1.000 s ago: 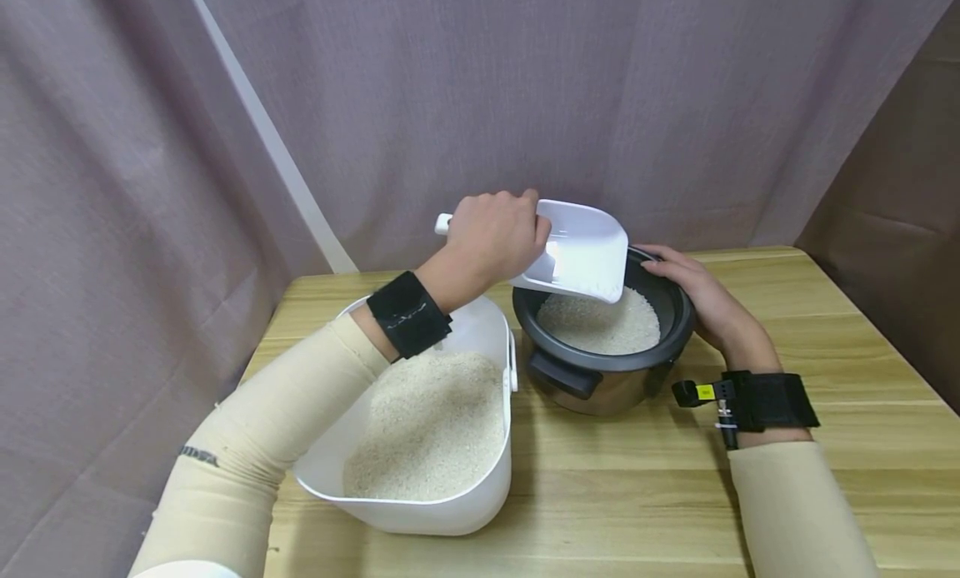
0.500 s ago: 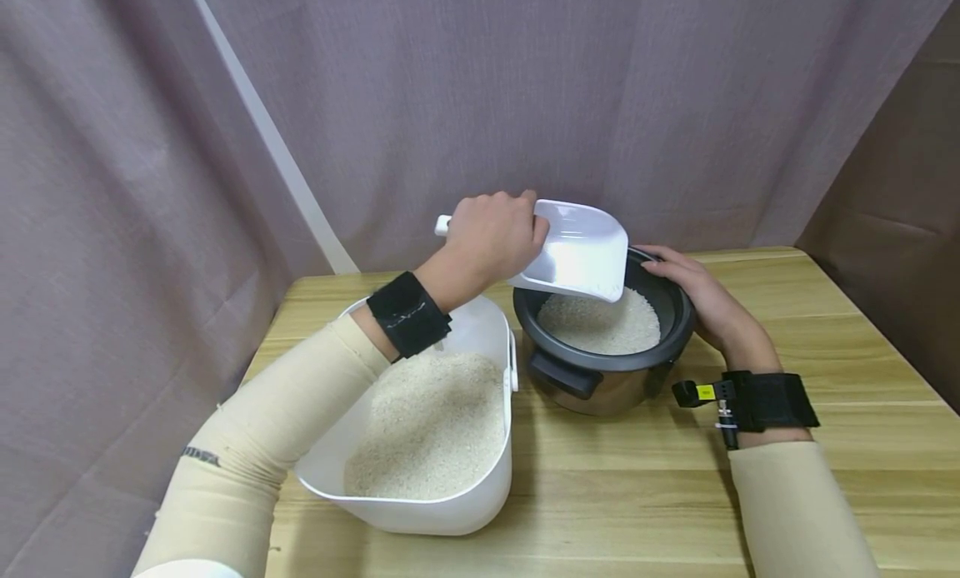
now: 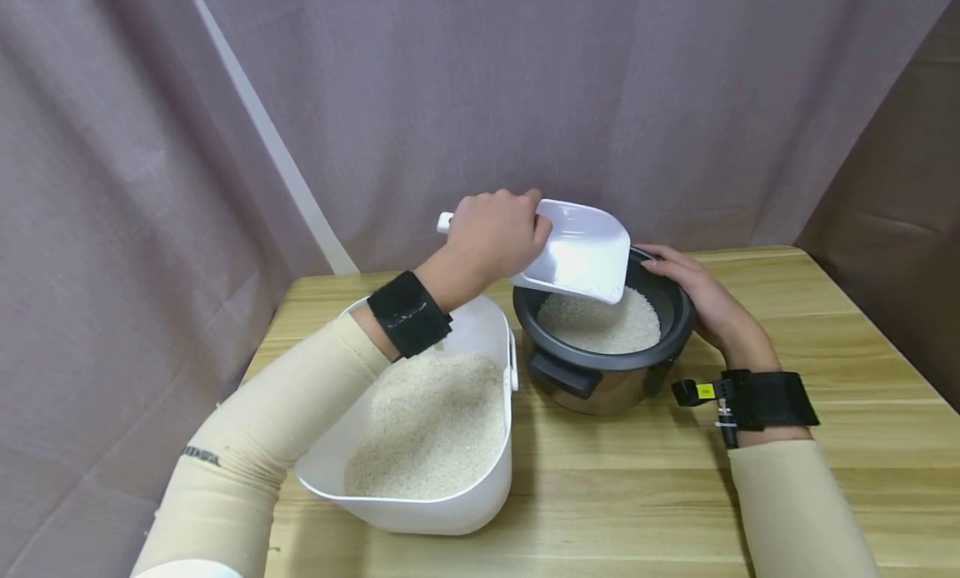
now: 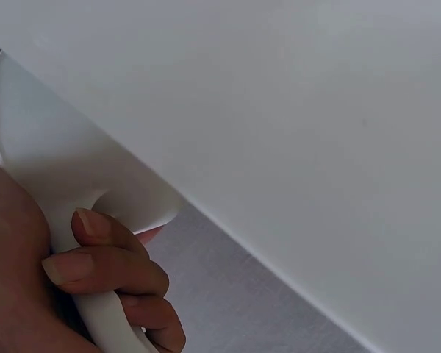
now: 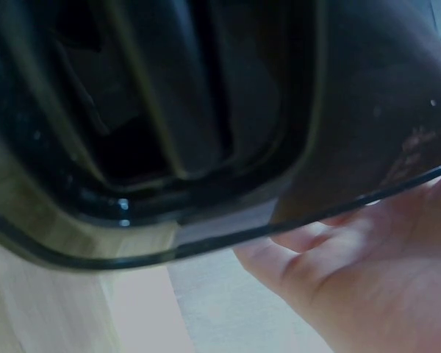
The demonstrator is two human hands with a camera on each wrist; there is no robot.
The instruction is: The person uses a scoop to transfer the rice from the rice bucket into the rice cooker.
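While the left hand [image 3: 491, 236] grips the handle of a white scoop [image 3: 588, 251], its fingers curl tightly round that handle, as the left wrist view shows with the fingertips [image 4: 95, 246] folded over the white plastic. That scoop hangs tilted above the far left part of a dark rice cooker pot [image 3: 660, 357], its open mouth pointing down and right toward the white rice [image 3: 600, 324] that lies inside the pot. Whether grains are leaving the scoop cannot be told.

On the right, the right hand [image 3: 693, 291] rests against the far right rim and outer wall of the pot. Its fingers lie fairly straight and close together along the rim; in the right wrist view the palm [image 5: 367, 279] sits just beside the dark, curved wall of the pot [image 5: 169, 132], though how far the fingers wrap round it cannot be told.

Near and left of the pot, just beside it, stands a white tub [image 3: 408, 511] with a large heap of rice [image 3: 431, 420] in it. Both vessels stand on a light wooden table [image 3: 637, 495]. Each wrist wears a black strap, and pale sleeves cover both forearms. A purple-grey curtain [image 3: 450, 87] hangs behind the table at the far side.
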